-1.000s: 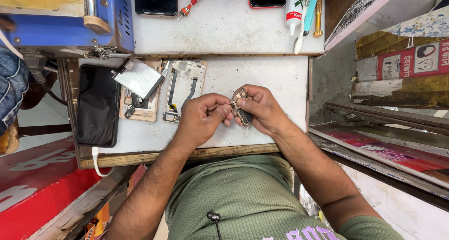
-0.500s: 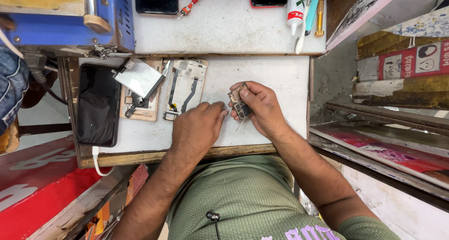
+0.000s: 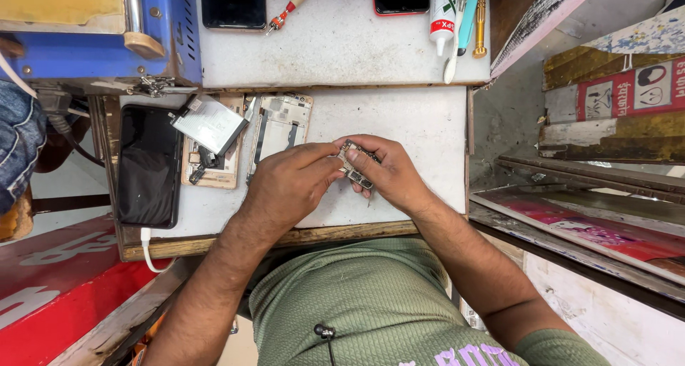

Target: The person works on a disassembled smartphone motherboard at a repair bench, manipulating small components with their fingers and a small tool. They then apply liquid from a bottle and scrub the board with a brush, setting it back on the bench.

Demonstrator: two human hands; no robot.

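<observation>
Small white work surface (image 3: 421,123), scuffed and stained, edged along the near side by a worn wooden strip (image 3: 335,234). Above it, a second pale shelf (image 3: 335,45), grey-marked, set one level higher. At upper left, a blue metal housing (image 3: 85,52) with a perforated side panel and a yellowed top. At lower left, a red panel (image 3: 50,302) with pale lettering, partly out of view. At right, a grey wall face (image 3: 506,116) beside the bench, then stacked boards (image 3: 614,102) with peeling paint in red, yellow and white. Below these, a sloped glass-topped counter (image 3: 592,230) over a red and pink print. Even, diffuse lighting, without hard shadows.
</observation>
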